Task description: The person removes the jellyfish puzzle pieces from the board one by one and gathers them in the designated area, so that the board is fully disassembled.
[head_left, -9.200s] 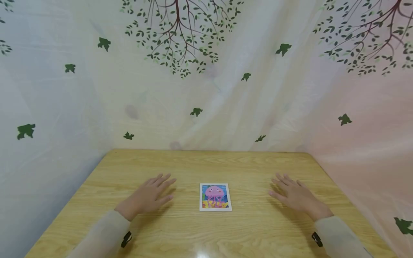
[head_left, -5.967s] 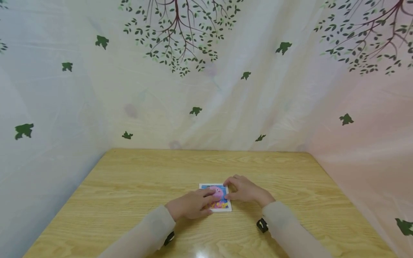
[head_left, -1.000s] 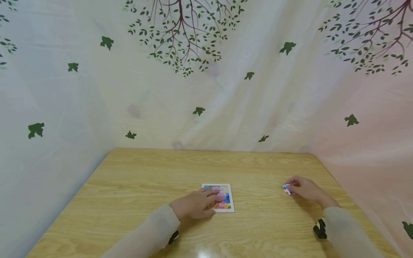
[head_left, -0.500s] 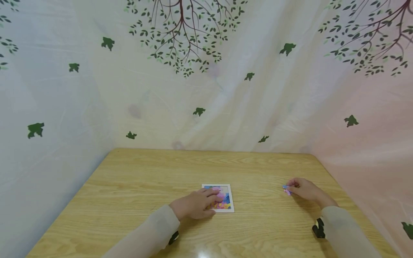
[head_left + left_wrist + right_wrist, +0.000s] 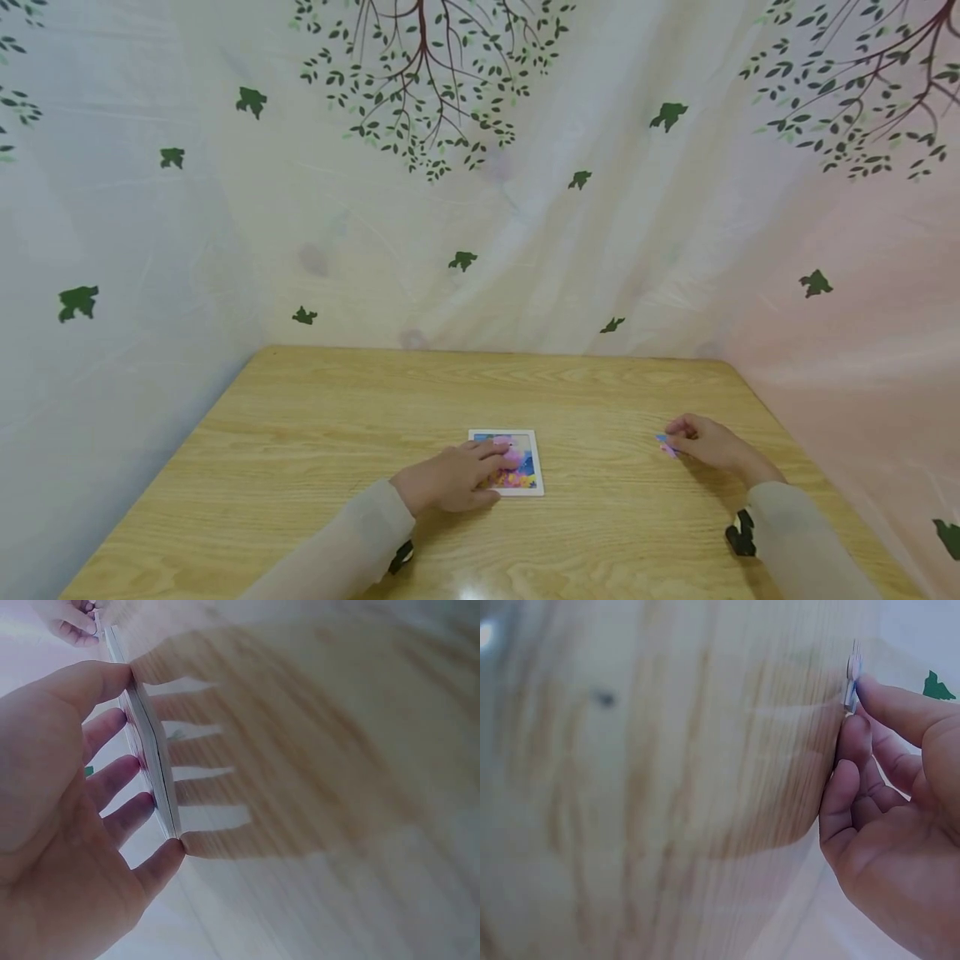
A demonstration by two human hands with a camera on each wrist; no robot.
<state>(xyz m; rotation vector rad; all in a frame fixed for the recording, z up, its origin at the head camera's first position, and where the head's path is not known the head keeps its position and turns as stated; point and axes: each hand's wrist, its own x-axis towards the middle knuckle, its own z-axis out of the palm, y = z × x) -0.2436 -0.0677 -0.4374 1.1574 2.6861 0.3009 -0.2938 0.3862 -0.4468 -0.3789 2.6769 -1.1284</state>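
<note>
Puzzle: square picture puzzle [image 5: 527, 468] in a white frame, flat on the wooden table [image 5: 600, 525]; pink, blue and yellow show around the hand covering part of it. A pale patch lies toward the far right corner of its picture.
Left hand [image 5: 453, 479]: across the left part of the puzzle, palm down. Fingers spread and fairly straight, tips resting on the puzzle's face; thumb at its near edge. The left wrist view shows the puzzle edge-on beneath the fingertips.
Right hand [image 5: 708, 442]: well to the right of the puzzle. Thumb and a finger pinch a puzzle piece; the other fingers curl in toward the palm.
Puzzle piece [image 5: 667, 447]: right of the puzzle, well apart from it, held at the fingertips and jutting out on the side facing the puzzle. Blue and pinkish purple; thin and edge-on in the right wrist view. Whether it touches the table cannot be told.
Sleeves [image 5: 345, 537]: pale, one on each arm, nearer the person than the puzzle; a dark device at each wrist.
Curtain [image 5: 517, 267]: pale cloth beyond the puzzle, printed with branches and dark green leaf shapes.
</note>
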